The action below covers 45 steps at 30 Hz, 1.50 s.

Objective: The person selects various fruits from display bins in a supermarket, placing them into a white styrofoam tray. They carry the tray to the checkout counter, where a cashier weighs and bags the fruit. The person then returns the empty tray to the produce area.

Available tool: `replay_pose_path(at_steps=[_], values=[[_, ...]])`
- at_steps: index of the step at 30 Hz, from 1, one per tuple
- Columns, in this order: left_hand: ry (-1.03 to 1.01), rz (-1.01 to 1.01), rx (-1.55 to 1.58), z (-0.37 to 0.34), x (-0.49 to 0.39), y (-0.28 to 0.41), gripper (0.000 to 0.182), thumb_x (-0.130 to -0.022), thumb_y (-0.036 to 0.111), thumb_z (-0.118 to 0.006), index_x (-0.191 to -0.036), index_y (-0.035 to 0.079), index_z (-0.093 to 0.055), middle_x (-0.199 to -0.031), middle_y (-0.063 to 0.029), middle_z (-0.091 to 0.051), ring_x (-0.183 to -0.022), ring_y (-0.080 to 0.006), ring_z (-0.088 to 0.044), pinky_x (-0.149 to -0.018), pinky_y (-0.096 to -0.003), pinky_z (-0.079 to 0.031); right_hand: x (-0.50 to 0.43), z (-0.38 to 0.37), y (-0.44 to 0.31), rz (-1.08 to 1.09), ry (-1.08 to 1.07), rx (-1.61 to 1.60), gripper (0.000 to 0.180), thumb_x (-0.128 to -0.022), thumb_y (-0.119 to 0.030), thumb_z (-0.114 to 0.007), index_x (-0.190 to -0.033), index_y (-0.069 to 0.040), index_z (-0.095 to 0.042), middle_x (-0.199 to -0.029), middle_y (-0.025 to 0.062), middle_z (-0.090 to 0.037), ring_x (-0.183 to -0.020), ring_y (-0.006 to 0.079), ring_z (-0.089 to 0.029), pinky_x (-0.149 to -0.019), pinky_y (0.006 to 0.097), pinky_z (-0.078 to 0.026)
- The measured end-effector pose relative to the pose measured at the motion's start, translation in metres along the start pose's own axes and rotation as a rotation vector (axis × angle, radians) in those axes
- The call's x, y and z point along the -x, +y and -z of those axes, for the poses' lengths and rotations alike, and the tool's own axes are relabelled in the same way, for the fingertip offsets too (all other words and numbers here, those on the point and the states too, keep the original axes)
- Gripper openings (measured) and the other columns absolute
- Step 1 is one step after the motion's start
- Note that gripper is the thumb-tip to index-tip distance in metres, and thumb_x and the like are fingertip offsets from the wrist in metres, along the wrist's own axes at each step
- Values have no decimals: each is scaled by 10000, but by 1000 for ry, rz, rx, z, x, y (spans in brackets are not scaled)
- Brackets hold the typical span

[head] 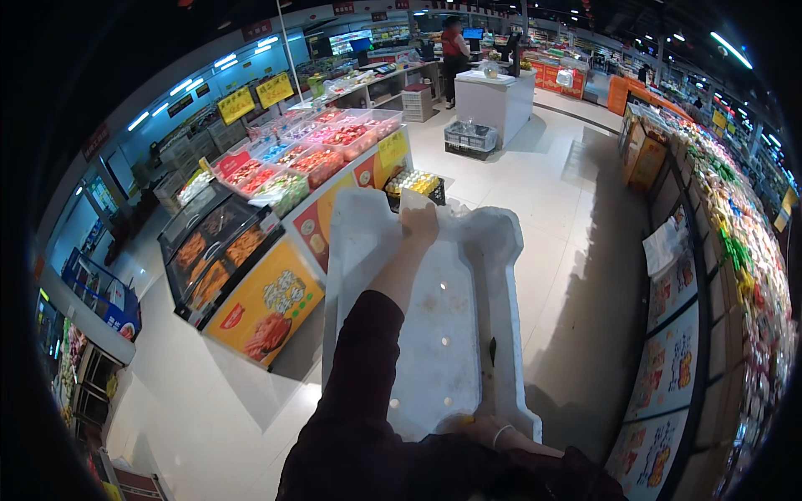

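Observation:
A long white foam box (432,313) stretches out in front of me. Its floor has several round drain holes and some brown stains, and a dark green leaf scrap (492,352) clings to the right inner wall. My left hand (421,225) reaches across the box and grips its far rim, beside a pale translucent piece (416,199). Low in the view, my right hand (479,429) holds the near end of the box, with a white band on the wrist. A small yellow spot shows at its fingers, which are partly hidden and blurred.
Left stands a glass-lidded food case (219,250) beside bins of wrapped sweets (326,147). A black crate of eggs (415,183) lies past the box's far end. Farther off are a white counter (492,103) and a person (454,56). A loaded produce shelf (733,250) runs along the right.

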<state>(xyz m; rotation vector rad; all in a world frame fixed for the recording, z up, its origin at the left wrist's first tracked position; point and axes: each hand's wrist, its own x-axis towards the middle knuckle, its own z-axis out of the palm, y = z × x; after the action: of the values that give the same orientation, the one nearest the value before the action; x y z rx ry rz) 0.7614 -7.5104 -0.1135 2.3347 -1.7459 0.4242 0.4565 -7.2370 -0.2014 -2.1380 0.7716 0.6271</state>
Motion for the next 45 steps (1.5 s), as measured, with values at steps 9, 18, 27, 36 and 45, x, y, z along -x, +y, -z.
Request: replay_pose_path(at_steps=[9, 18, 27, 36, 45], values=[[-6, 48, 50, -65, -271, 23, 216, -810, 156, -420, -989, 95, -524, -800, -127, -647, -812, -284, -621, -812, -400, -368, -104, 252, 132, 197, 43, 67, 344, -847, -422, -452, -1083, -200, -566, -979, 162, -610, -919, 321, -580, -810, 394, -443], [92, -85, 146, -161, -557, 83, 186, -761, 130, -464, -937, 84, -504, -751, -124, -647, -762, -271, -632, -734, -383, -383, -232, 530, 231, -106, -15, -470, 397, -826, -406, -540, -1038, -73, -576, -826, 112, -625, -699, 180, -602, -573, 313, -470], [34, 66, 124, -257, -801, 68, 200, -803, 141, -411, -946, 77, -535, -775, -141, -643, -807, -280, -621, -820, -409, -355, -279, 847, 351, 482, 297, -1466, 305, -874, -327, -486, -984, -45, -522, -855, 103, -588, -687, 179, -590, -526, 265, -490], [125, 271, 36, -322, -1003, 11, 296, -762, 121, -448, -1043, 83, -532, -777, -165, -641, -778, -307, -623, -776, -436, -385, -465, 1243, 375, 710, 404, -1473, 409, -833, -453, -511, -951, -61, -502, -809, 118, -582, -687, 215, -607, -587, 303, -523], [345, 328, -137, -396, -1175, -75, 226, -750, 118, -466, -950, 73, -562, -734, -160, -642, -724, -307, -629, -745, -448, -387, -708, 1490, 296, 902, 95, -1500, 399, -802, -447, -566, -1002, -111, -484, -837, 121, -589, -702, 253, -618, -615, 350, -529]])
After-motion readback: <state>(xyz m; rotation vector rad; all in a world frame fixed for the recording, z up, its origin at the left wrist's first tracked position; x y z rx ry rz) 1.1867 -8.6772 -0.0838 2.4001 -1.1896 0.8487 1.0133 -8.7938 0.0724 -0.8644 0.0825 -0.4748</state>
